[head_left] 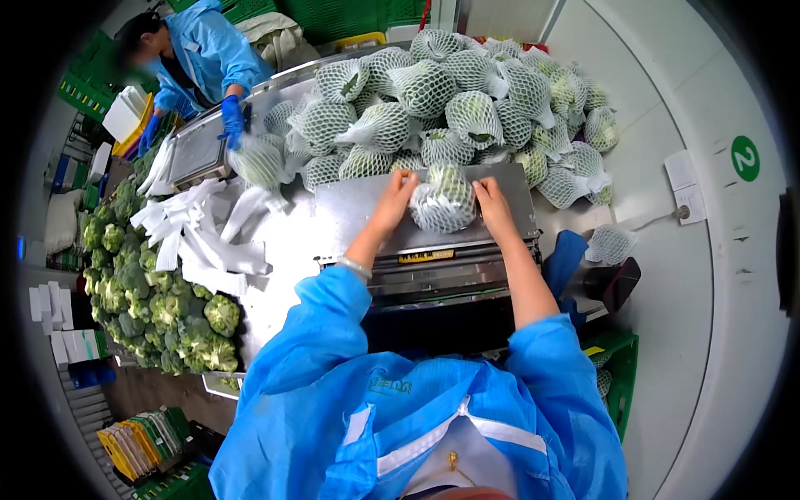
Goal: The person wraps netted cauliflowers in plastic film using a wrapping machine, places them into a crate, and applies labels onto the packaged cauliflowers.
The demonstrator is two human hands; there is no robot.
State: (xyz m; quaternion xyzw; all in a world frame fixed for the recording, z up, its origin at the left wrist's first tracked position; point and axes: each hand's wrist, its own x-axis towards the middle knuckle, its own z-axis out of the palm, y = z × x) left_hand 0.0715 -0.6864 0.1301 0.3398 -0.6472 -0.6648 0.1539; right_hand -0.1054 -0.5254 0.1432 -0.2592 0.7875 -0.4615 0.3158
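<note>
- Netted veg head (444, 200): ctr of frame, on metal plate (350, 208), btwn both hands
- L hand (393, 198): grip narrow, fingers curled at net's left edge; can't tell if pinching
- R hand (495, 207): grip narrow too, at net's right edge; pinch also unclear
- Pile of netted heads (425, 92): upper ctr to upper right
- White net sleeves (200, 233): left of ctr, on surface (279, 292)
- Loose broccoli (167, 308): left side
- Co-worker (204, 50): upper left, w/ blue gloves (233, 121)

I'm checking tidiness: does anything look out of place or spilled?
One white foam net sits apart from the large pile of white-netted green vegetables, near the white right-hand wall. Whether it's filled is unclear. No spill shows.
</note>
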